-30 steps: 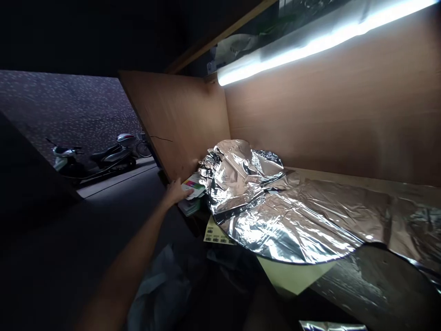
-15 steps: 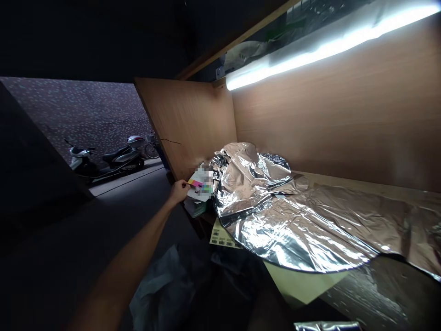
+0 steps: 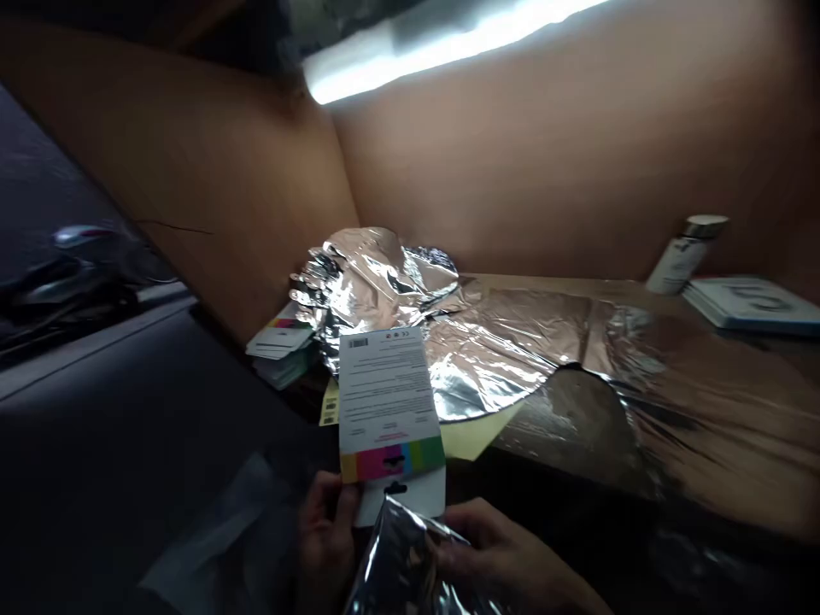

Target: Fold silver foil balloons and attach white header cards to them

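Work at a desk (image 3: 580, 289), head view. A tall white printed cardboard card with a rainbow-striped band (image 3: 388, 389) stands out beyond both hands, its long axis pointing away from the wearer and leaning slightly left at the top. The left hand (image 3: 326, 530) pinches the card at its lower left corner and is the nearer to it; the right hand (image 3: 506, 547) grips a crumpled silver foil piece (image 3: 410, 568), close to the card's lower right corner. The governing relation: the foil's peaked tip overlaps the card's slotted near end, centrally between the hands. Whether this foil forms a pouch, and whether anything lies inside, cannot be told. Beyond lies a large shiny silver foil sheet with a dark edge (image 3: 493, 376), bunched at its far left beside a stack of white and green cards (image 3: 280, 350). At right, a white cylindrical bottle with a metallic cap (image 3: 680, 259) is closed, contents hidden, next to a flat white slab with a blue edge (image 3: 749, 306).
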`<state>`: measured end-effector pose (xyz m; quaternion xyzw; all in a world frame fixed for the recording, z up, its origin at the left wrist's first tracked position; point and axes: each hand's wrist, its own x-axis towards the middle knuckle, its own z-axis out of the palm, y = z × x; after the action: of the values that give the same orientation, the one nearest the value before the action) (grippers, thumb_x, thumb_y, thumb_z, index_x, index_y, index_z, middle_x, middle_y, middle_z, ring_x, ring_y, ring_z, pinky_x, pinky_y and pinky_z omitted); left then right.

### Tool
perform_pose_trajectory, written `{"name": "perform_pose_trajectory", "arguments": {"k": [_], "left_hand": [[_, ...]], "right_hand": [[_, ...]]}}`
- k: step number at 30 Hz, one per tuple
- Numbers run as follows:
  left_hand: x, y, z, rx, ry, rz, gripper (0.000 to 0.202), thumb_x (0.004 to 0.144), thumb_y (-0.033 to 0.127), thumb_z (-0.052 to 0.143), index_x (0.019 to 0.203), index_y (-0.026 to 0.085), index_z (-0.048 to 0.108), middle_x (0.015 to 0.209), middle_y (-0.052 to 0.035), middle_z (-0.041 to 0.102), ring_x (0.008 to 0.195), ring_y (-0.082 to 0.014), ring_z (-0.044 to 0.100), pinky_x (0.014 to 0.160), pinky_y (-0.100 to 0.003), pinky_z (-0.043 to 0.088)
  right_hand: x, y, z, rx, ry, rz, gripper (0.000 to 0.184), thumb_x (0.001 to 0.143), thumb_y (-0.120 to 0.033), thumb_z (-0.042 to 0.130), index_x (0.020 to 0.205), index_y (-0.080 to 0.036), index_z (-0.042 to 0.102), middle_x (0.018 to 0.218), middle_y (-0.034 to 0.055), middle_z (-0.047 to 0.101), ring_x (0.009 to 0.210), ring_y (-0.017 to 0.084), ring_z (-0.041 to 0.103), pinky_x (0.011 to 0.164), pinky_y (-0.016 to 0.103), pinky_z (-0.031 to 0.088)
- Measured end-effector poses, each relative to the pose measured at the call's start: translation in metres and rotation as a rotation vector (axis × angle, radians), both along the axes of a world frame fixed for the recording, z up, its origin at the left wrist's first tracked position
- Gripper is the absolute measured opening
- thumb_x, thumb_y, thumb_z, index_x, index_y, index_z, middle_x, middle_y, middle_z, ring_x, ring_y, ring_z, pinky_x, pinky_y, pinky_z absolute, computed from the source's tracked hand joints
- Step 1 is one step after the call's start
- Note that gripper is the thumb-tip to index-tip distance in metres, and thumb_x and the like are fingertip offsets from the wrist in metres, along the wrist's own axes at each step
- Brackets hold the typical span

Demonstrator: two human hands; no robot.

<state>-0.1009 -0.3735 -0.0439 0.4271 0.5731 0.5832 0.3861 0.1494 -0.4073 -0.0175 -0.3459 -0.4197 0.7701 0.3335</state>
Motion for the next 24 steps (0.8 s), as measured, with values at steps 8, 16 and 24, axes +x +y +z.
{"name": "perform_pose_trajectory", "arguments": {"k": [8,16,24], "left_hand": [[0.066,-0.014,-0.017,-0.238,-0.1,-0.383,0.036,0.08,0.048,0.08,0.074,0.02,0.059,0.069,0.0015,0.064,0.063,-0.0148,0.057,0.059,-0.023,0.049],[0.083,-0.015,-0.036,-0.183,0.219,-0.406,0.026,0.083,0.039,0.066,0.067,0.022,0.055,0.06,0.0034,0.055,0.055,-0.0137,0.047,0.05,-0.022,0.037],[0.081,-0.014,-0.018,-0.17,0.354,-0.495,0.026,0.082,0.035,0.066,0.063,0.023,0.054,0.057,0.004,0.054,0.049,-0.0126,0.043,0.045,-0.022,0.032]], "right_hand": [[0.031,-0.057,-0.044,-0.041,-0.079,-0.426,0.04,0.089,-0.053,0.076,0.094,-0.013,0.073,0.08,0.0012,0.065,0.072,0.014,0.055,0.067,0.026,0.04],[0.044,-0.074,-0.048,-0.009,-0.168,-0.402,0.036,0.093,-0.05,0.071,0.093,-0.014,0.072,0.08,-0.0001,0.064,0.072,0.015,0.052,0.067,0.026,0.038],[0.041,-0.078,-0.052,0.029,-0.3,-0.671,0.041,0.096,-0.057,0.064,0.083,-0.018,0.06,0.073,-0.0022,0.056,0.066,0.013,0.047,0.061,0.026,0.037]]}}
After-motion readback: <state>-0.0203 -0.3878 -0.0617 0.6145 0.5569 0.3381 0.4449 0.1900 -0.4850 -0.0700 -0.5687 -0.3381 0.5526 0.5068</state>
